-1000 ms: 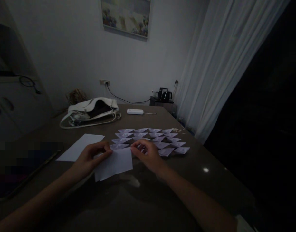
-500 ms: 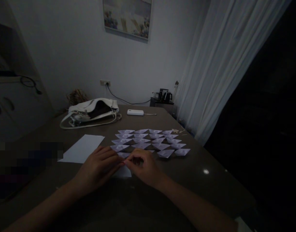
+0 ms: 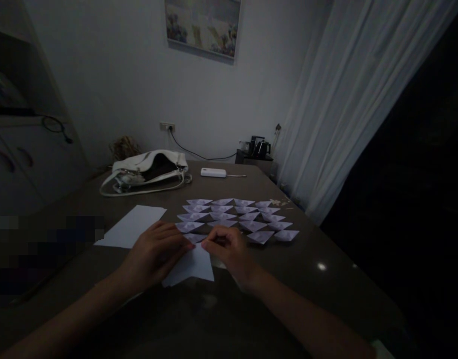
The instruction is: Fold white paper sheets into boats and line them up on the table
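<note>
A partly folded white sheet of paper is between my hands, above the near part of the table. My left hand pinches its upper left edge, with the fingers curled over the paper. My right hand has thumb and forefinger pressed together at the upper right corner of the same sheet. Just beyond my hands, folded paper boats stand in several rows. Some of the nearest boats are partly hidden behind my fingers.
A stack of white paper lies left of the boats. Farther back on the brown table are a white handbag and a white power bank with a short cable. Small scraps lie near the right edge, by the curtain.
My hands have moved slightly apart, and more of the folded paper shows between and below them. The view has shifted a little to the left.
</note>
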Tool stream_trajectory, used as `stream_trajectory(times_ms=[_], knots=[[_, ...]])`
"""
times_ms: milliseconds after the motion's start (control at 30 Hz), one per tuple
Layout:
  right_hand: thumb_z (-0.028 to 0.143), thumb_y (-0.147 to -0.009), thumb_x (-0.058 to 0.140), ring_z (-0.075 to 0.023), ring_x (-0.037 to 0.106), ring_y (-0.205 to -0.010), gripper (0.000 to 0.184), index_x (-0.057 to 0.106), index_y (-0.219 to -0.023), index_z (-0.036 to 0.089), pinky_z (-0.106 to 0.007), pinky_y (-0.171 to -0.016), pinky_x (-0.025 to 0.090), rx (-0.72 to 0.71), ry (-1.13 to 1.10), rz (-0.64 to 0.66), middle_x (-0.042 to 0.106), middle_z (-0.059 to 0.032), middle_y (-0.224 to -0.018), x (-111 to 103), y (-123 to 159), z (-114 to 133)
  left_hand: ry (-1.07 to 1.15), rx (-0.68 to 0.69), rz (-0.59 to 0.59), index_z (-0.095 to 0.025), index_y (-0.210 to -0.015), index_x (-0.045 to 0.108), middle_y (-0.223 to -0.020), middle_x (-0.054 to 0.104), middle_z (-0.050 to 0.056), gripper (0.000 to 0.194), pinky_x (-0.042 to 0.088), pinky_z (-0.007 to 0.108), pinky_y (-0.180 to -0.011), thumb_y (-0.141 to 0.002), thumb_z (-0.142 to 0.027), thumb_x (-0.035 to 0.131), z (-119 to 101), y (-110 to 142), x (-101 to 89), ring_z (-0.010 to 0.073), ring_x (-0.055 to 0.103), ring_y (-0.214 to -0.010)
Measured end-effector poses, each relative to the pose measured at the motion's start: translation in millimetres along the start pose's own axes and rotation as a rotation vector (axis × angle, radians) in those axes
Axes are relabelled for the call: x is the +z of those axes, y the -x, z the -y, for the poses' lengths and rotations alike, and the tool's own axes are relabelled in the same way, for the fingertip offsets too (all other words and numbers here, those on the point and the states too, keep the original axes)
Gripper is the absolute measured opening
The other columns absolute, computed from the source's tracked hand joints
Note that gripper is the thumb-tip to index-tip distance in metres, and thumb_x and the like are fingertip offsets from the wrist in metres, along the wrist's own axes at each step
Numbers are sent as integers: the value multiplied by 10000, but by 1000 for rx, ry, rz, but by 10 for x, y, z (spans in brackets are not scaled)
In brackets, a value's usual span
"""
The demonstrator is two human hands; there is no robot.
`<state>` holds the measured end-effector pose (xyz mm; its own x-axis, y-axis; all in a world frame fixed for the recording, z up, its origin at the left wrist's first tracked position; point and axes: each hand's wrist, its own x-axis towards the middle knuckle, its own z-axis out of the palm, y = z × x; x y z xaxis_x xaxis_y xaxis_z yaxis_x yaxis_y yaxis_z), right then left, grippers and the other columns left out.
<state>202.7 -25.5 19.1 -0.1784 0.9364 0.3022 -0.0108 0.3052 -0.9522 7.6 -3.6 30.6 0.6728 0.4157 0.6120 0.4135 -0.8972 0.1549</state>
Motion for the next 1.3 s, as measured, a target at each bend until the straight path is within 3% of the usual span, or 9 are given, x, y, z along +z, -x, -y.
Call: stream_trajectory(times_ms=[300, 600, 1033, 1300], knots=[[228, -627, 637, -90, 345, -487, 184, 512, -500, 184, -235, -497, 268, 149, -246, -157, 416, 55, -505, -61, -62, -4, 20, -93, 13, -190, -834, 622, -778, 673, 21, 148, 389, 327, -728, -910, -193, 495, 92, 46, 2, 177, 584, -734], [250, -607, 650, -92, 350, -502, 193, 511, -489, 188, -225, -491, 267, 97, -218, -155, 410, 52, -497, -74, -70, 82, 40, -75, -63, -196, -816, 638, -751, 688, 13, 135, 415, 306, -702, -889, -234, 531, 118, 18, -19, 181, 611, -723], [229, -613, 658, -95, 340, -502, 192, 516, -489, 187, -242, -512, 271, 90, -270, -142, 411, 54, -497, -43, -41, 88, 37, -114, -3, -197, -790, 636, -742, 685, 19, 194, 401, 332, -728, -909, -252, 494, 124, 6, -79, 183, 598, -717], [230, -615, 665, -89, 326, -489, 198, 521, -487, 187, -236, -507, 277, 68, -263, -143, 399, 60, -487, -40, -48, 59, 50, -88, -27, -197, -790, 636, -729, 687, 13, 176, 405, 322, -717, -901, -244, 508, 108, -26, -95, 178, 602, -694]])
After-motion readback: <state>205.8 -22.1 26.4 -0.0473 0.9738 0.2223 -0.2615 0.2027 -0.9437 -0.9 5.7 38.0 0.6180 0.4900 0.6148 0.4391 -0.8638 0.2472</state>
